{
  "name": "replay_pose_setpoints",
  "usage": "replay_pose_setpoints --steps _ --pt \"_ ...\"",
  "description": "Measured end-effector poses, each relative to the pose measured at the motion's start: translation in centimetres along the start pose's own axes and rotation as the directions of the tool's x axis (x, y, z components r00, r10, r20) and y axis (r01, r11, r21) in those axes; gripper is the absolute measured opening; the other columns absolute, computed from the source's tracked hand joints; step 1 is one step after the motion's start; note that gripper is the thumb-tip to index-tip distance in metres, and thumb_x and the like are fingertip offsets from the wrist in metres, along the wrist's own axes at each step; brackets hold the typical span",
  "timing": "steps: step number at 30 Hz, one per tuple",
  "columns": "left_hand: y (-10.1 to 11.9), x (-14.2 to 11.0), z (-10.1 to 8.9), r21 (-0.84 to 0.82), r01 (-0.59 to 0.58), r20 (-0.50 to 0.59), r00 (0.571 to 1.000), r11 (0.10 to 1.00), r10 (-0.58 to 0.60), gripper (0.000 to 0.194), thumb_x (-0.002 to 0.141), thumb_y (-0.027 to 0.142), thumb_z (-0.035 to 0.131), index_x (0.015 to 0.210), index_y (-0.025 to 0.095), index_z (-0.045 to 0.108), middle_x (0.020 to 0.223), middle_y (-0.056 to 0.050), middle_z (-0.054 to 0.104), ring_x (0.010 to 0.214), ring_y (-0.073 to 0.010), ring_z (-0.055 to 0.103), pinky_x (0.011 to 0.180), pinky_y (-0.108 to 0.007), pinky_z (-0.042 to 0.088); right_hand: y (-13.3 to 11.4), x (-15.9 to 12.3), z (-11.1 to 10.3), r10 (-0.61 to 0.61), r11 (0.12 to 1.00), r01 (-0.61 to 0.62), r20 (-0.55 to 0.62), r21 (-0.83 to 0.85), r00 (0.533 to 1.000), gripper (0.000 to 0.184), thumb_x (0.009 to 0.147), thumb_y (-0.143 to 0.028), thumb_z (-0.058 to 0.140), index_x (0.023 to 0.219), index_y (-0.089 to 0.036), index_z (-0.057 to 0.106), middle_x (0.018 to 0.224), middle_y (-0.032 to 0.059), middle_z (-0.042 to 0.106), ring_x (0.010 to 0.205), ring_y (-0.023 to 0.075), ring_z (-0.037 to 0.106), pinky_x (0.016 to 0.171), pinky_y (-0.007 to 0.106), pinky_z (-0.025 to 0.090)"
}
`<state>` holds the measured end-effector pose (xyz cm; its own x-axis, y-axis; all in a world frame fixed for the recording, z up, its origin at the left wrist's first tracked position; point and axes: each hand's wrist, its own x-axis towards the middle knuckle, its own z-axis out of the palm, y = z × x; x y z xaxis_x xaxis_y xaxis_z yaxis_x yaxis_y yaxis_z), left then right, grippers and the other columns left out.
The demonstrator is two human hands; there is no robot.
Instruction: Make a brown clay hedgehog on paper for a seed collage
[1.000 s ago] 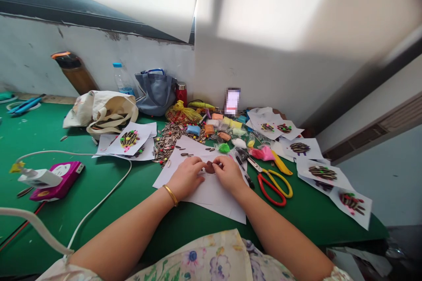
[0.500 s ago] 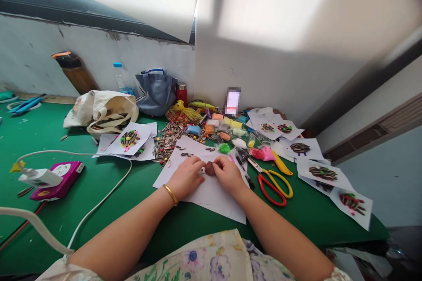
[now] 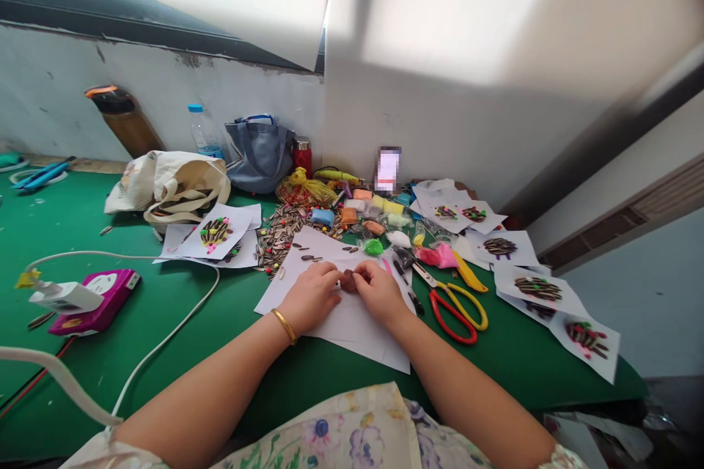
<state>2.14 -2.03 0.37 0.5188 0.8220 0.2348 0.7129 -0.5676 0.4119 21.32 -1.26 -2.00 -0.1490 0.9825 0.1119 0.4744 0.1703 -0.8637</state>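
Between the fingertips of both hands is a small flattened lump of brown modelling clay [image 3: 348, 281]. My left hand [image 3: 313, 294] pinches its left edge, and a gold bangle circles that wrist. On the right edge, the thumb and fingers of my right hand [image 3: 379, 292] are closed. Both hands rest over white paper sheets [image 3: 357, 346], where a few sunflower seeds [image 3: 309, 258] lie loose near the upper left. Just beyond is a heap of striped sunflower seeds [image 3: 280, 234], mixed with small coloured balls.
Scissors [image 3: 456, 308] with red and yellow handles lie right of my right hand, beside a black pen [image 3: 413, 299]. Packets of coloured clay [image 3: 374, 246] spread behind. Seed pictures on paper [image 3: 539, 287] line the right side. A white cable [image 3: 165, 341] crosses the green table at left.
My hands stay in nearly the same place. The brown clay is turned slightly between the fingers and a little less of it shows.
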Motion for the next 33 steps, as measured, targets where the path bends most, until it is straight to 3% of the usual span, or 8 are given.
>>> replay_pose_setpoints --steps 9,19,25,33 --pt "0.1 0.0 -0.1 0.034 -0.136 0.051 0.990 0.990 0.134 0.023 0.087 0.015 0.056 0.104 0.022 0.069 0.110 -0.005 0.068 0.106 -0.0222 0.056 0.100 -0.039 0.043 0.4 0.2 -0.1 -0.033 0.992 0.032 -0.006 -0.118 0.999 0.012 0.088 -0.026 0.051 0.089 -0.024 0.063 0.078 -0.0003 0.071 0.074 0.0175 0.066 0.068 0.028 0.049" --pt "0.5 -0.2 0.2 0.063 -0.119 0.046 0.992 0.991 0.117 0.025 0.091 0.017 0.051 0.107 0.024 0.068 0.106 -0.007 0.068 0.105 -0.0218 0.056 0.098 -0.039 0.044 0.8 0.8 -0.9 -0.122 0.958 0.114 -0.013 -0.265 0.992 0.013 0.081 -0.017 0.057 0.087 -0.023 0.068 0.088 0.0018 0.070 0.082 0.0191 0.062 0.073 0.030 0.047" --pt "0.7 -0.2 0.3 0.070 -0.121 0.039 0.992 0.990 0.119 0.023 0.089 0.017 0.053 0.104 0.023 0.069 0.104 -0.008 0.067 0.105 -0.0226 0.055 0.097 -0.040 0.044 0.7 0.6 -1.1 -0.103 0.927 0.087 -0.024 -0.364 0.994 0.019 0.078 -0.016 0.061 0.095 -0.022 0.067 0.082 0.0012 0.068 0.078 0.0187 0.059 0.071 0.030 0.044" --pt "1.1 -0.5 -0.1 0.080 -0.122 0.041 0.992 0.989 0.119 0.034 0.087 0.015 0.056 0.117 0.029 0.064 0.106 -0.006 0.065 0.107 -0.0226 0.055 0.097 -0.040 0.043 1.8 0.6 -1.9 -0.101 0.950 0.079 -0.056 -0.303 0.993 0.022 0.084 -0.019 0.055 0.104 -0.020 0.065 0.090 0.0032 0.068 0.084 0.0194 0.060 0.078 0.033 0.047"
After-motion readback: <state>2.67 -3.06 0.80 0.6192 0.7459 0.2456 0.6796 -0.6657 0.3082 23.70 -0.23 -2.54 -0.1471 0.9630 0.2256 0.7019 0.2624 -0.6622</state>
